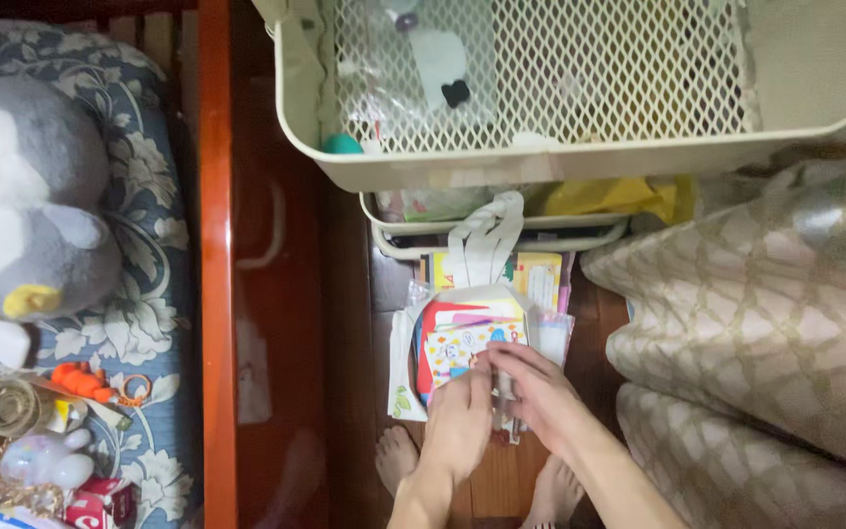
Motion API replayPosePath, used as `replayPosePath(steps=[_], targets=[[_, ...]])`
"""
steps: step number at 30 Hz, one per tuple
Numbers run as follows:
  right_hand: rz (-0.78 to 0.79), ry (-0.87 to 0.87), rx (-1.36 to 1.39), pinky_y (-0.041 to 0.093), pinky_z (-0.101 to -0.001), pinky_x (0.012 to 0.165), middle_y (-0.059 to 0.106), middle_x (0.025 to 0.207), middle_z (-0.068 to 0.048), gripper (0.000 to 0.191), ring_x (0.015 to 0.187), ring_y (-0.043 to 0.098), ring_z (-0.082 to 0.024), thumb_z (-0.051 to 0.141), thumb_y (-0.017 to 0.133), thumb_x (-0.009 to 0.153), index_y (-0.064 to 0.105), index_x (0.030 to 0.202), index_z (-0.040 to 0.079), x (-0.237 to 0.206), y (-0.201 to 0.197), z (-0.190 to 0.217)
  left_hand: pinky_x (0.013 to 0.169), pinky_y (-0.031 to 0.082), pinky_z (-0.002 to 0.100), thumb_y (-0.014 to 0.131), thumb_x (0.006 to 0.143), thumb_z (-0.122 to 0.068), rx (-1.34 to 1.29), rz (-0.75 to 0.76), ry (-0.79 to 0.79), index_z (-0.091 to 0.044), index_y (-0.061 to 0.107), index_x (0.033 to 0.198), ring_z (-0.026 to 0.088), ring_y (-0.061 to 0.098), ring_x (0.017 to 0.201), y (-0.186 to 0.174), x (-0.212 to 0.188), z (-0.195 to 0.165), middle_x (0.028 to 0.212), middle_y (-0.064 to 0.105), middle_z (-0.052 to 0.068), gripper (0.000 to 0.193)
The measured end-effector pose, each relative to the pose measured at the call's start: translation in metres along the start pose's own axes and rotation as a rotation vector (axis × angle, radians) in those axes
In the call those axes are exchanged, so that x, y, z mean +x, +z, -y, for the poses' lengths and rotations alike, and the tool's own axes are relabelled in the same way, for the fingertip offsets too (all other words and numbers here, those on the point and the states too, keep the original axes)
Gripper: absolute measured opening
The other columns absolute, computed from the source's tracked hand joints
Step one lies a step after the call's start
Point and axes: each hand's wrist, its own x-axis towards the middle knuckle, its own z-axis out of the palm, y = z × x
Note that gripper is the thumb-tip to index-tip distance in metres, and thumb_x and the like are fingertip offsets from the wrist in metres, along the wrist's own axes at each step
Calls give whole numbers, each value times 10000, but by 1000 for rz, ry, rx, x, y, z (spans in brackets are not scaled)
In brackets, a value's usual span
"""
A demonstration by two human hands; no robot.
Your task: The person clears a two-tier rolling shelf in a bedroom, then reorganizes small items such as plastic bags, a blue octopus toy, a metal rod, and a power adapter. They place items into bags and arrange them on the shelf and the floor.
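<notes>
My left hand (459,423) and my right hand (533,394) meet low in the middle of the head view, fingers closed on a small clear packet (502,394) between them. Just beyond them lies a white bag (469,294) with looped handles, holding colourful paper sheets and cards (457,343). A clear plastic sleeve (552,335) sits beside the bag on the right. My bare feet (396,456) rest on the wooden floor under my hands.
A cream mesh cart (580,157) with lower trays stands ahead. A red wooden frame (215,294) runs down the left, with a floral cushion (149,196), a grey penguin plush (26,196) and small trinkets (41,431). Patterned bedding (766,343) fills the right.
</notes>
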Motion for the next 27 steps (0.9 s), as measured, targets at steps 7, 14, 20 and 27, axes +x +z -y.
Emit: replayPosePath(steps=[7,14,20,27], targets=[[-48,-66,-15,564,-357,760,699,919,-82,280,812,671,-200,79,634,860,698,1119,-6,49,-67,-4,906,547,419,634,886,-247,238,-110,-141,-133,732,1105,332,721,994,12,37,46,1037,760,154,266],[-125,58,11,565,-369,801,672,894,-79,280,809,650,-208,203,699,886,699,1062,-15,78,-106,-49,897,553,391,706,867,-340,130,-87,-477,-137,754,1047,287,735,973,69,66,136,999,772,139,276],[-166,144,-23,576,-369,827,747,1001,-99,345,907,716,-225,246,722,861,728,1112,9,94,-89,-71,779,610,469,817,745,-247,-401,-166,-937,-32,704,1076,327,758,895,111,86,173,955,755,157,411],[-168,171,-61,583,-382,859,736,991,-93,338,893,704,-224,248,736,862,727,1124,34,94,-70,-80,729,586,395,963,702,-412,-406,-550,-877,71,552,1199,274,720,815,133,101,195,1017,715,208,806]])
